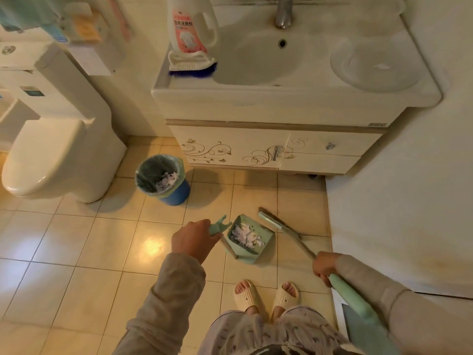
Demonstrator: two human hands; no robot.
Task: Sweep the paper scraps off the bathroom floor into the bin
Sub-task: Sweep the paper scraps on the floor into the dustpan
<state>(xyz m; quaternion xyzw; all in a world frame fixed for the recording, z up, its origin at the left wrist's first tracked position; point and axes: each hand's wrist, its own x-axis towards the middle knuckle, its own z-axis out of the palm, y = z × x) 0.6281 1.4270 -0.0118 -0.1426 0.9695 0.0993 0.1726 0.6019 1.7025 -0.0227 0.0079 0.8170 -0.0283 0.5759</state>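
Observation:
A mint-green dustpan [265, 242] sits low over the tiled floor and holds a heap of white paper scraps [245, 235]. My left hand [194, 239] grips the top of the dustpan's handle. My right hand [325, 266] is closed around the green broom handle, and the broom head [275, 222] rests on the floor just right of the dustpan. A blue bin [176, 194] with a green liner stands to the upper left, between toilet and cabinet, with paper scraps [166, 181] inside it.
A white toilet [51, 160] stands at the left. A sink cabinet [276, 147] fills the back, with a detergent bottle [190, 24] and a brush [192, 66] on the basin edge. A white wall [399, 201] bounds the right. My slippered feet [266, 295] stand below the dustpan.

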